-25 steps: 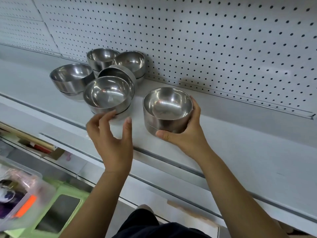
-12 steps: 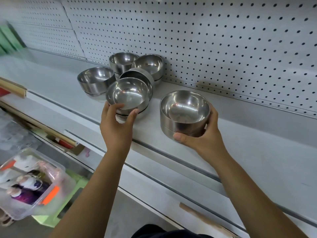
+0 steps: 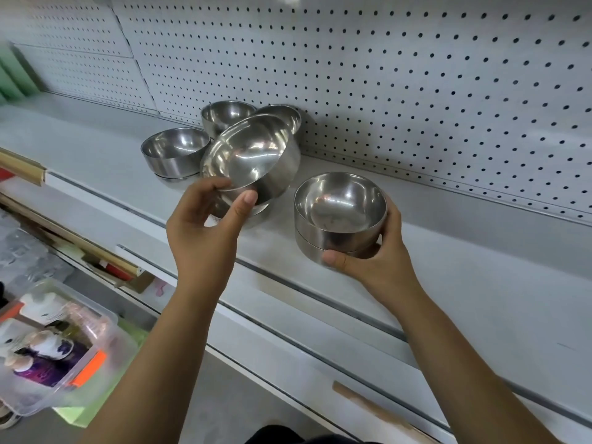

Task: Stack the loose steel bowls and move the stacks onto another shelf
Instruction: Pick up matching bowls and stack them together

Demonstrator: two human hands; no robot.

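The steel bowl [image 3: 253, 158] is hanging tilted just above the cluster of loose bowls [image 3: 174, 153], with the left hand [image 3: 205, 225] pinching its near rim. I'd be levelling it while carrying it across, then lowering it centred into the two-bowl stack [image 3: 339, 216], which the right hand [image 3: 374, 254] is cupping on the shelf [image 3: 448, 251]. Half a second ago that bowl was sitting on the cluster, the left hand only closing on it

A shop aisle: white pegboard backing [image 3: 384, 59], metal display shelving [image 3: 480, 283] (steel bowls [image 3: 174, 152] as stock)
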